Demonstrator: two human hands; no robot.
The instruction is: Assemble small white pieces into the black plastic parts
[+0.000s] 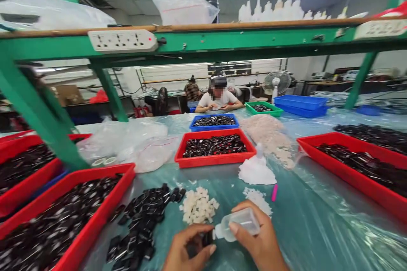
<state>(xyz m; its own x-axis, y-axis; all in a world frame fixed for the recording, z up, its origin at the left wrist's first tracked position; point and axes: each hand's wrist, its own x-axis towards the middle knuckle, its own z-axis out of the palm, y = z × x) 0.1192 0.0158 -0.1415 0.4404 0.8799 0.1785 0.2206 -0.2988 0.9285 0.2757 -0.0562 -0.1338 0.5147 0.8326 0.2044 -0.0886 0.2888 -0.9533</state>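
My right hand (259, 243) grips a small clear squeeze bottle (238, 223) lying sideways, its nozzle pointing left. My left hand (187, 252) pinches a small black plastic part (207, 238) right at that nozzle. Just beyond my hands lie a heap of small white cubes (199, 205) and a loose pile of black parts (143, 220) on the plastic-covered table.
Red trays of black parts stand at left (104, 203), centre (214, 159) and right (349, 178). A blue tray (213, 127), white powdery heaps (256, 171), a pink stick (274, 192) and plastic bags (127, 139) lie beyond. A person (218, 97) sits opposite under a green shelf frame (190, 42).
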